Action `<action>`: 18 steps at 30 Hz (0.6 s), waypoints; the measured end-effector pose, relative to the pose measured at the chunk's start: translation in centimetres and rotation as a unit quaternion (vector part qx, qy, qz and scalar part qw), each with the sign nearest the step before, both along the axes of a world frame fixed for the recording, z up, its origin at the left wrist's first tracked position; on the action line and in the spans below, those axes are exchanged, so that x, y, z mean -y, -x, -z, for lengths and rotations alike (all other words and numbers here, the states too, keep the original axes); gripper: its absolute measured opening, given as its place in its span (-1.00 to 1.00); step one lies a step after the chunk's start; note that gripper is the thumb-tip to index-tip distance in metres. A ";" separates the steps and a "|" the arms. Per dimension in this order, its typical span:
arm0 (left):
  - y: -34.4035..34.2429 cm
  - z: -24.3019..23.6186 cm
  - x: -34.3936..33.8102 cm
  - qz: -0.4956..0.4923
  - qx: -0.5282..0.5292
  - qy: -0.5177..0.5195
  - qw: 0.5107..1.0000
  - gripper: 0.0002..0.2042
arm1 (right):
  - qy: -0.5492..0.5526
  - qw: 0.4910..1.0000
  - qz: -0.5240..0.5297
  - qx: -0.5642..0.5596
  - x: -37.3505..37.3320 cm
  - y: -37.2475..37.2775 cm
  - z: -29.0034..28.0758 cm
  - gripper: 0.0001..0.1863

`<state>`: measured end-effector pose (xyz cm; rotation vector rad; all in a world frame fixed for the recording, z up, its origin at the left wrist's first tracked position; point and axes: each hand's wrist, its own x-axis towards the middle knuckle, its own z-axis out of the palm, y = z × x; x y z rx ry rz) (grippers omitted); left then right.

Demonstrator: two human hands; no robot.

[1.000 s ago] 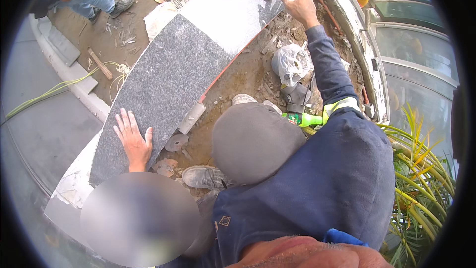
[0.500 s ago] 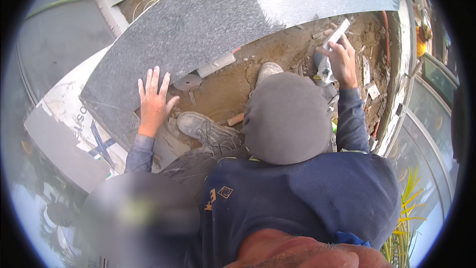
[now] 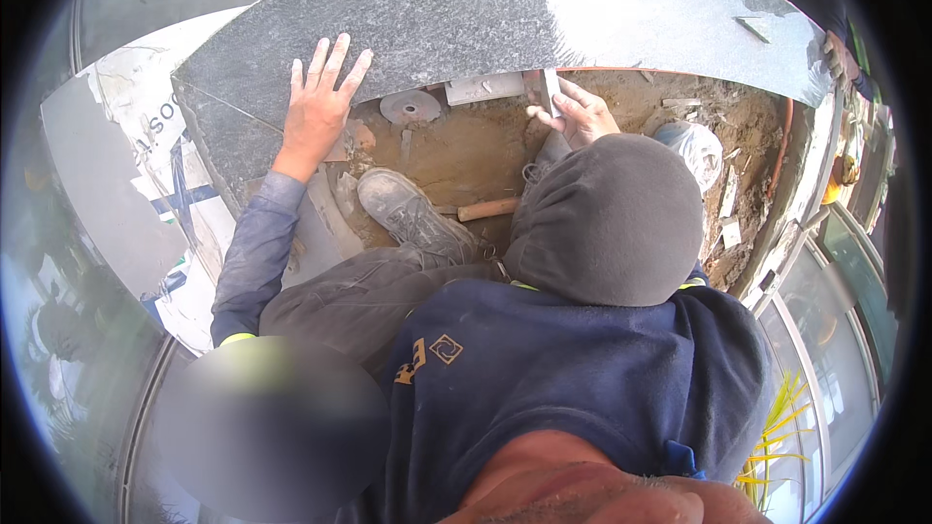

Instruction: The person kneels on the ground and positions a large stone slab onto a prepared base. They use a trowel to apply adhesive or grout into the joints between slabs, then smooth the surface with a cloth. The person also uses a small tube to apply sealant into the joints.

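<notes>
A large curved grey stone slab [image 3: 456, 19] spans the top of the view, its lower edge overhanging a bed of brown sandy mortar [image 3: 466, 150]. A person in a dark blue hooded top crouches over the bed, the hood hiding the head.

The left hand [image 3: 316, 112] lies flat on the slab near its lower left edge, fingers [image 3: 330, 58] spread and released, holding nothing. The right hand [image 3: 578, 112] is at the slab's underside edge, its fingers clenched around a small pale flat piece [image 3: 551, 92] that stands upright against the stone.

A grey shoe [image 3: 413, 213] is planted on the mortar between the two hands. Just beside it lies a wooden-handled tool [image 3: 488, 209]. A round grey cutting disc [image 3: 410, 107] rests on the mortar under the slab's edge, near the left hand. A white plastic bag [image 3: 694, 146] sits to the right.
</notes>
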<state>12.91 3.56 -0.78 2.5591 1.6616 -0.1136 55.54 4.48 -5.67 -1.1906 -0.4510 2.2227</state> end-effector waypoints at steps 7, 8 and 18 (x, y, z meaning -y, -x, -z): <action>0.4 0.2 0.1 0.002 0.028 -0.017 0.999 -0.26 | -0.015 1.000 0.004 0.017 -0.1 1.6 -0.6 -0.29; 0.4 0.3 0.2 -0.001 0.037 -0.018 0.999 -0.21 | -0.022 0.999 0.001 0.030 0.0 1.6 -0.8 -0.29; 0.6 0.5 0.2 0.007 0.039 -0.020 0.999 -0.23 | 0.018 0.980 -0.160 0.116 0.9 4.0 -3.7 -0.34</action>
